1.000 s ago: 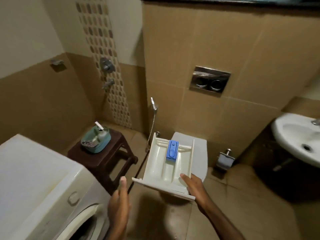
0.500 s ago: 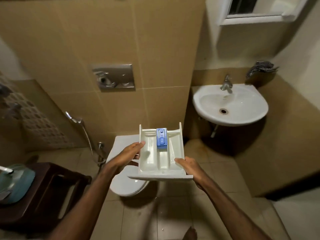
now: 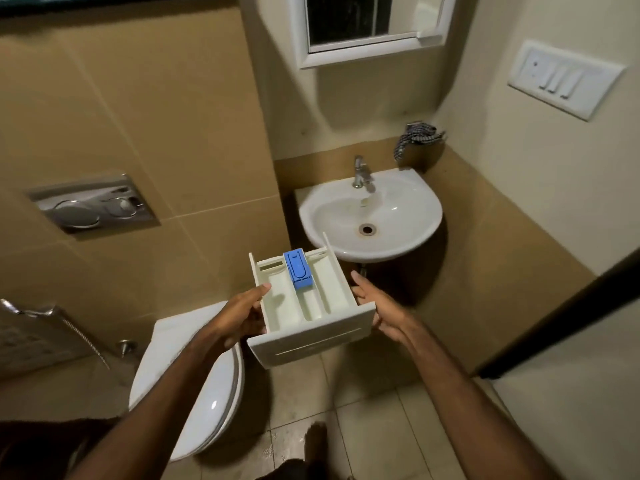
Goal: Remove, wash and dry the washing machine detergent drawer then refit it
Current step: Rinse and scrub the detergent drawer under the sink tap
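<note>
A white wall-hung basin (image 3: pixel 398 216) sits in the corner where the two walls meet, a chrome tap (image 3: pixel 361 172) at its back edge and a round drain (image 3: pixel 367 229) at its bottom. A patterned cloth (image 3: pixel 414 136) hangs on the wall just above and to the right of the basin. A white-framed window (image 3: pixel 372 46) is set higher up. A white switch plate (image 3: pixel 564 79) is mounted on the right wall. On the tiled left wall is a chrome flush plate (image 3: pixel 93 204); below it stands a white toilet (image 3: pixel 204 386) with its lid down, a spray hose (image 3: pixel 74 327) to its left. The floor (image 3: pixel 377 434) is beige tile.
</note>
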The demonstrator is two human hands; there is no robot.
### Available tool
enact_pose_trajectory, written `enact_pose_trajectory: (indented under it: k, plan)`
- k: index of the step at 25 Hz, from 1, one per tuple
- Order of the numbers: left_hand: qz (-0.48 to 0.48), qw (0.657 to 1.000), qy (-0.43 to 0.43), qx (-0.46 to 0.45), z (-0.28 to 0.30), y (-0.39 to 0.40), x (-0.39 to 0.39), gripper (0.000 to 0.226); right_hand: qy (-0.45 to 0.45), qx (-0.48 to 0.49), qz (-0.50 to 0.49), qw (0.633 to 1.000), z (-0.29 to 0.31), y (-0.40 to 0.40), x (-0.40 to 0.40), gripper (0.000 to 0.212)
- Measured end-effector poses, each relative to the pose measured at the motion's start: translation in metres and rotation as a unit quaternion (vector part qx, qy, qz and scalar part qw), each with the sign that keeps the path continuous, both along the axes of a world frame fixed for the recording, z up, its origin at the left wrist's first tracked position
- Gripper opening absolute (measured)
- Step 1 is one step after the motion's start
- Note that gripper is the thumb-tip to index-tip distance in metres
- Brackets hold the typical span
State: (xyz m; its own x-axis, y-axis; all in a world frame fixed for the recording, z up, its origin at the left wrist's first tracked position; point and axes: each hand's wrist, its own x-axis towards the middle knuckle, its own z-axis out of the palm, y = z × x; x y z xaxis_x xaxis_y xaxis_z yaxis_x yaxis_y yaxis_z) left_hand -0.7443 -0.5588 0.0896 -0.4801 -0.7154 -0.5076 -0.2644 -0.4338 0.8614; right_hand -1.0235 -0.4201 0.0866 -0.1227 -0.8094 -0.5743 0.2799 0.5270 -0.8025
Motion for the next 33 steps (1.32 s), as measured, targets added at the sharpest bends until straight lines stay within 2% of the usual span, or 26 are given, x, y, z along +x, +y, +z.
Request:
enact_pose_trajectory:
  k: [3,6,8,16,19,22,25,27,29,31,33]
  plan:
    - [0.044,0.999,0.020,0.013,-0.008,-0.010,-0.037,0.039,0.041,0.000,-0.158,0.987,-0.005,-0.001,-0.033,0.055]
    - [0.072,0.996,0.038,0.022,-0.016,-0.026,-0.078,0.042,0.080,-0.020,-0.361,0.929,-0.012,-0.007,-0.055,0.047]
    - [0.085,0.994,0.059,0.032,-0.027,-0.040,-0.105,0.044,0.083,-0.027,-0.396,0.914,-0.011,-0.015,-0.065,0.043]
    - [0.155,0.975,0.127,0.093,-0.055,-0.098,-0.222,0.042,0.056,0.024,-0.225,0.972,-0.018,-0.109,-0.113,0.048]
    - [0.175,0.969,0.138,0.106,-0.066,-0.115,-0.259,0.054,0.056,0.028,-0.194,0.979,-0.025,-0.147,-0.148,0.052]
    - [0.173,0.970,0.131,0.113,-0.079,-0.136,-0.287,0.064,0.113,0.028,-0.178,0.977,-0.039,-0.187,-0.186,0.051]
    - [0.106,0.983,0.062,0.137,-0.072,-0.135,-0.284,0.066,0.146,0.041,-0.170,0.974,-0.043,-0.199,-0.205,0.044]
    - [-0.014,0.983,-0.032,0.179,-0.066,-0.148,-0.281,0.064,0.168,0.073,-0.157,0.970,-0.052,-0.215,-0.225,0.041]
    - [-0.122,0.970,-0.077,0.194,-0.053,-0.162,-0.279,0.059,0.182,0.092,-0.133,0.970,-0.056,-0.227,-0.242,0.042]
    - [-0.118,0.981,-0.075,0.137,-0.038,-0.182,-0.284,0.043,0.186,0.108,-0.119,0.969,-0.058,-0.242,-0.257,0.046]
    - [-0.063,0.996,-0.066,0.014,-0.029,-0.208,-0.299,0.017,0.189,0.113,-0.104,0.970,-0.060,-0.255,-0.267,0.047]
